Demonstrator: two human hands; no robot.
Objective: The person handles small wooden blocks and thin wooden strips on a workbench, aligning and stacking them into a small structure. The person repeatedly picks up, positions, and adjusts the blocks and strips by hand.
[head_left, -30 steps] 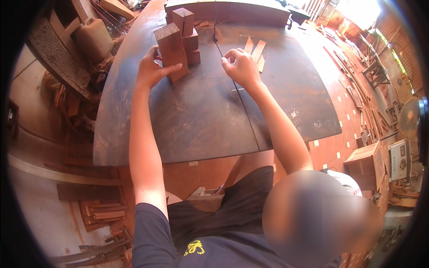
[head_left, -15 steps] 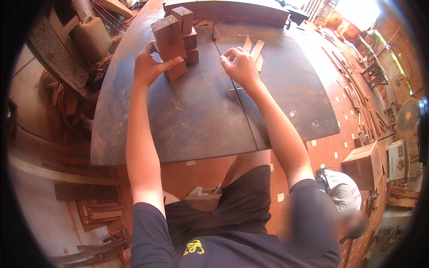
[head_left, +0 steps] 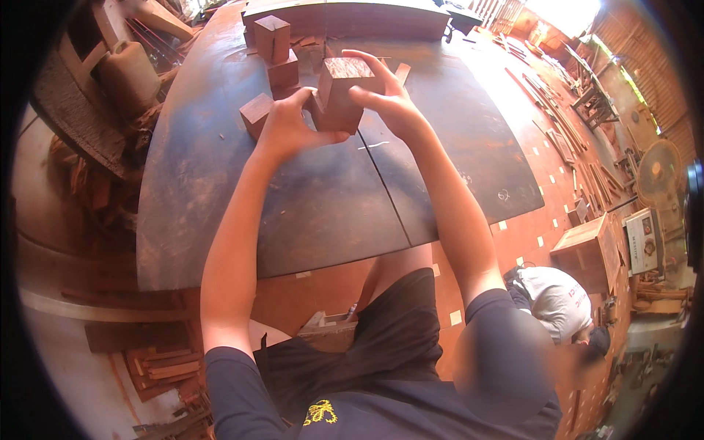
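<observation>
Over the far middle of the dark flat table (head_left: 323, 213), a reddish-brown wooden block (head_left: 339, 99) with a pale, rough top face is between my two hands. My left hand (head_left: 287, 132) is closed on its lower left side, thumb across the front. My right hand (head_left: 392, 99) grips its upper right side, fingers round the top edge. Whether it is one block or two stacked, I cannot tell. Left of my left hand lies a single wooden block (head_left: 254, 114). Behind it stands a stack of similar blocks (head_left: 273, 42), its lower part hidden by my left hand.
A long dark wooden piece (head_left: 352, 22) runs along the table's far edge. Thin wood strips (head_left: 402, 71) lie behind my right hand. A plastic jug (head_left: 132, 72) stands at the left. Another person (head_left: 554, 304) is low down at the right, near a wooden cabinet (head_left: 587, 253).
My left hand has moved right with the upper wood from the front stack, leaving one block behind. My right hand, empty before, has closed on that wood. The view has shifted slightly.
</observation>
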